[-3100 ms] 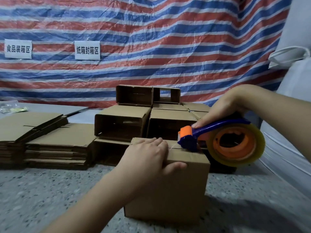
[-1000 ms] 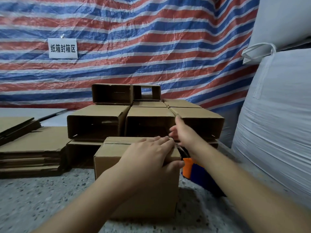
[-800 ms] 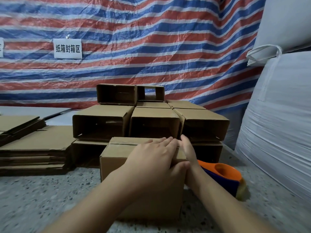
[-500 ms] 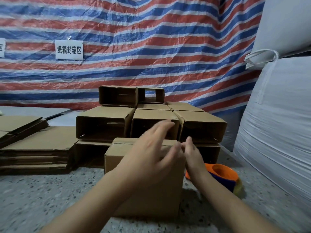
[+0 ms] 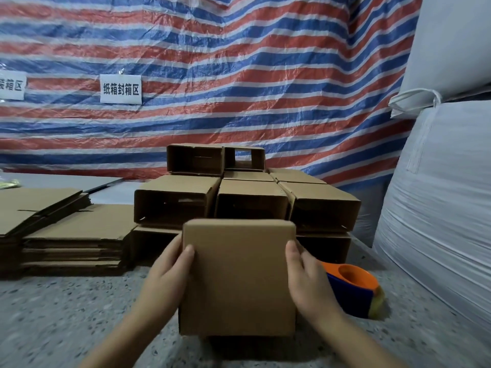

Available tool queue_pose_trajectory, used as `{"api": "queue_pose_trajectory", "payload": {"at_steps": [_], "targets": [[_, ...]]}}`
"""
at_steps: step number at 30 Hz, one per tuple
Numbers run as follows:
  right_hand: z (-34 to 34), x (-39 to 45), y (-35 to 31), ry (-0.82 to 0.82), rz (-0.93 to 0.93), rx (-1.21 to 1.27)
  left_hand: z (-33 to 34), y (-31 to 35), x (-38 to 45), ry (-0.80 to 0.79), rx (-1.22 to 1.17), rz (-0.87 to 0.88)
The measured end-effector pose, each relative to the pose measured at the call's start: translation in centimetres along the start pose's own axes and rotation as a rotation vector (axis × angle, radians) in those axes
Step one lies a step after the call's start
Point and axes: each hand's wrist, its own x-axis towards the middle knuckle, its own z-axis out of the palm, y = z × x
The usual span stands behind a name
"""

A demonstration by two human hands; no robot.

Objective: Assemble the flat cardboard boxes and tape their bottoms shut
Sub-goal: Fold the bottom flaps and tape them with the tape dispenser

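A small brown cardboard box [image 5: 237, 277] is lifted a little off the speckled floor, one plain face turned toward me. My left hand [image 5: 170, 274] grips its left side and my right hand [image 5: 305, 280] grips its right side, thumbs on the near face. The blue and orange tape dispenser [image 5: 350, 288] lies on the floor just right of the box, behind my right hand. Behind the box stands a stack of assembled boxes [image 5: 247, 200] lying on their sides with open ends toward me. Flat unfolded boxes [image 5: 71, 235] are piled at the left.
A striped red, white and blue tarp [image 5: 239, 75] with white paper signs hangs across the back. Big white woven sacks [image 5: 438, 195] fill the right side. The speckled floor [image 5: 66, 314] stretches to the lower left.
My right hand set the tape dispenser down at the right and came to the box. Both hands left the box top, took its sides, then raised and tipped it toward me.
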Motion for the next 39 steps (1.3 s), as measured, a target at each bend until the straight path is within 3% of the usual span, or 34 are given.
{"api": "queue_pose_trajectory", "payload": {"at_steps": [3, 6, 8, 12, 17, 20, 23, 25, 29, 34, 36, 39], "targets": [[-1.1, 3.3, -2.1, 0.026, 0.218, -0.208, -0.8, 1.8, 2.4, 0.023, 0.037, -0.142], [-1.2, 5.5, -2.5, -0.148, 0.46, -0.306, -0.7, 2.3, 4.4, 0.032, 0.093, -0.379], [-0.5, 5.8, -1.5, -0.216, 0.533, -0.364, -0.3, 1.0, 5.1, 0.005, 0.113, -0.532], [0.8, 5.7, 0.8, -0.141, 0.578, -0.345, -0.2, -1.1, 5.2, -0.024, 0.145, -0.665], [-0.2, 4.8, 0.6, -0.096, 0.689, -0.215, -1.1, -1.1, 5.1, 0.021, 0.087, -0.603], [-1.1, 2.2, 1.3, -0.041, 0.631, -0.056, -2.1, -2.3, 2.8, 0.084, 0.09, -0.537], [0.2, -1.7, 2.0, -0.097, 0.584, 0.162, -1.7, -3.4, -0.6, 0.029, 0.052, -0.477], [1.3, -3.3, 1.5, -0.046, 0.525, 0.209, -1.0, -3.3, -2.2, 0.052, 0.057, -0.378], [0.6, -2.9, -1.9, 0.117, 0.343, 0.294, -0.6, 0.9, -3.4, 0.131, 0.066, -0.02], [-3.1, 4.9, -11.0, 0.118, 0.087, 0.417, -0.3, 9.9, 3.0, 0.057, 0.135, 0.289], [-4.0, 8.8, -14.0, 0.052, 0.057, 0.407, 0.2, 13.1, 8.0, 0.045, 0.149, 0.282], [-4.6, 15.6, -15.6, 0.093, 0.064, 0.333, 1.8, 15.8, 15.1, 0.013, 0.146, 0.224]]}}
